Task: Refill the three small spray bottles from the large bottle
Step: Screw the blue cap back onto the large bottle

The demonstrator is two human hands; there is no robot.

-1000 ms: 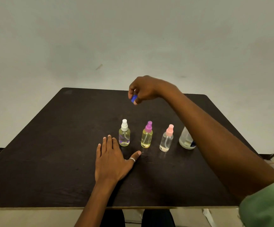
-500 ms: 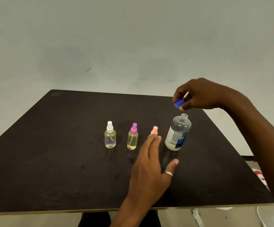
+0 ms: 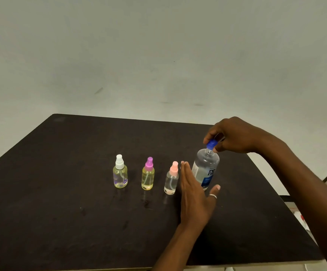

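Note:
Three small spray bottles stand in a row on the dark table: one with a white cap, one with a purple cap, one with a pink cap. To their right stands the large clear bottle with a blue label. My right hand pinches the blue cap right on top of the bottle's neck. Between the pink-capped bottle and the large bottle, my left hand is open, fingers straight; the thumb reaches around the large bottle's base. I cannot tell whether it touches.
A plain pale wall rises behind the table. The table's right edge runs diagonally near my right forearm, with floor and some small objects beyond it. The near edge lies just below my left forearm.
My right hand has carried the blue cap from the left over to the large bottle and lowered it onto the neck. My left hand has lifted off the table and moved right, beside the large bottle.

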